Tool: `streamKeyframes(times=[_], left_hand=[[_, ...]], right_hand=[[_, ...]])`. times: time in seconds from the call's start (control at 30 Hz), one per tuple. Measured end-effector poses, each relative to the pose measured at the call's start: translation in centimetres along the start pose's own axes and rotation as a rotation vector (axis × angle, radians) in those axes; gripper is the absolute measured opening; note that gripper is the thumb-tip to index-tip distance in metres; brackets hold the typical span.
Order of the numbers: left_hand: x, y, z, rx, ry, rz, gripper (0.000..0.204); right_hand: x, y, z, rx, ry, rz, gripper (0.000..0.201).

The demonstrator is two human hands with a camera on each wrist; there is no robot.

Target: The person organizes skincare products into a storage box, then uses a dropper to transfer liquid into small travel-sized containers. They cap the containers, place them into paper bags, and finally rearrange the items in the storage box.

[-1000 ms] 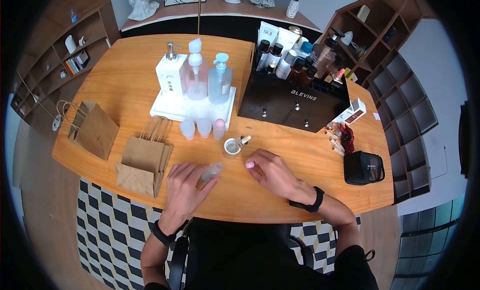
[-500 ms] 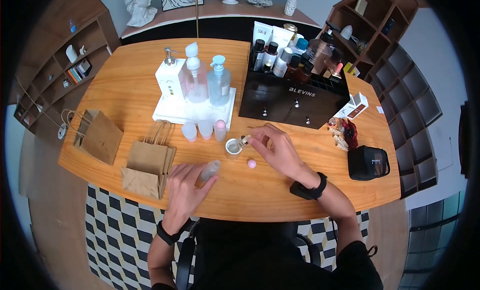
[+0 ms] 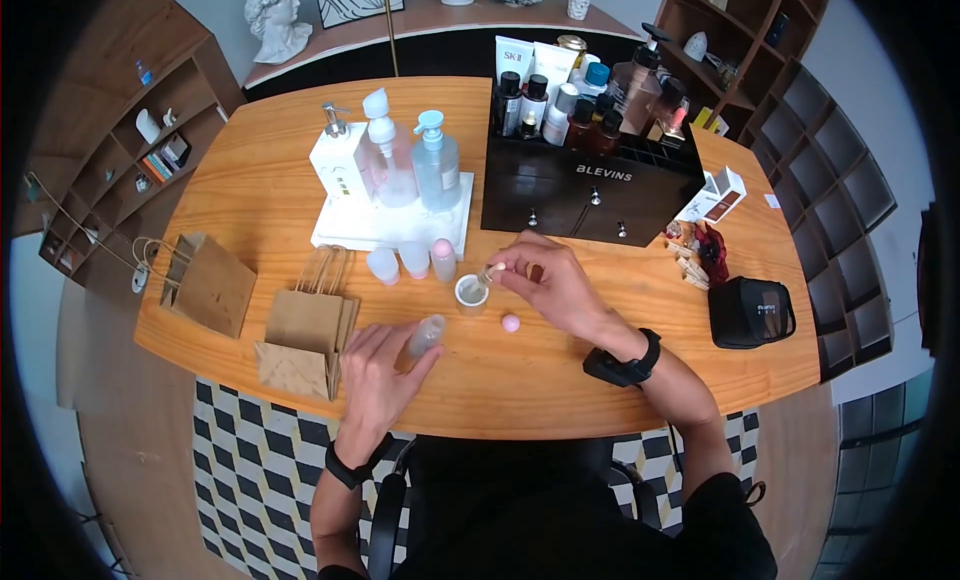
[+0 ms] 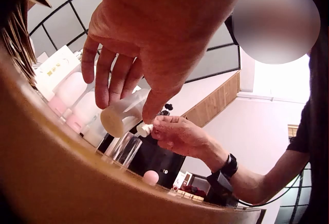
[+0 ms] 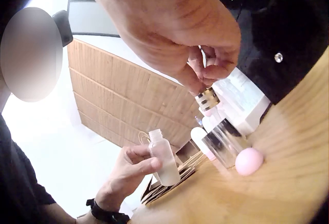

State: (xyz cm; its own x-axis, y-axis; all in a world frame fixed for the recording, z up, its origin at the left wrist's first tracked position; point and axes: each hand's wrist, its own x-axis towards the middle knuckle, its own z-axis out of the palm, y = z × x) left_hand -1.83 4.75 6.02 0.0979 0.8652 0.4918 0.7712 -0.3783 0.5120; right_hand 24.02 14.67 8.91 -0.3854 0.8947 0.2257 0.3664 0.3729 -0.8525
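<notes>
My left hand (image 3: 380, 372) grips a small frosted bottle (image 3: 427, 334) between fingers and thumb, over the front of the table. In the right wrist view the bottle's neck is uncapped, and pale contents show inside. My right hand (image 3: 556, 288) pinches the top of a dropper (image 5: 208, 99) with a gold-banded collar. Its glass tube points down into a small clear jar (image 3: 471, 292) with a white rim. On the wood beside the jar lies a round pink cap (image 3: 511, 323). Behind it stand a pink-capped bottle (image 3: 443, 260) and two frosted bottles (image 3: 414, 259) with pink bottoms.
A white tray (image 3: 340, 228) bears several pump bottles. A black cosmetics organizer (image 3: 560, 185) stands behind my right hand. Brown paper bags (image 3: 300, 325) lie left of my left hand. At the right are a black pouch (image 3: 750, 315) and a dark red flower (image 3: 711, 252).
My right hand has put the pink cap down on the table, reached forward to the jar and taken hold of the dropper. My left hand has kept its grip on the bottle.
</notes>
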Motion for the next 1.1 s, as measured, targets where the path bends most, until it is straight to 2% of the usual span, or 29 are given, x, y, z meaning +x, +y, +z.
streamKeyframes(times=[0.17,0.4,0.57,0.9,1.1], left_hand=[[0.5,0.2,0.0,0.023,-0.014,0.015,0.036],[1.8,1.3,-1.1,0.043,-0.032,0.082,0.034],[3.0,1.3,-1.1,0.083,-0.072,0.06,0.034],[3.4,0.4,-0.2,0.158,-0.14,0.082,0.031],[3.7,0.7,-0.1,0.171,-0.179,0.093,0.033]], right_hand=[[0.0,-0.4,-0.6,-0.087,-0.033,-0.155,0.015],[0.5,-0.5,-1.1,-0.113,-0.037,-0.212,0.015],[0.8,-0.3,-0.8,-0.125,-0.018,-0.264,0.011],[0.6,-1.7,-1.0,-0.138,0.004,-0.312,0.008],[0.4,-1.3,-0.9,-0.093,-0.031,-0.225,0.011]])
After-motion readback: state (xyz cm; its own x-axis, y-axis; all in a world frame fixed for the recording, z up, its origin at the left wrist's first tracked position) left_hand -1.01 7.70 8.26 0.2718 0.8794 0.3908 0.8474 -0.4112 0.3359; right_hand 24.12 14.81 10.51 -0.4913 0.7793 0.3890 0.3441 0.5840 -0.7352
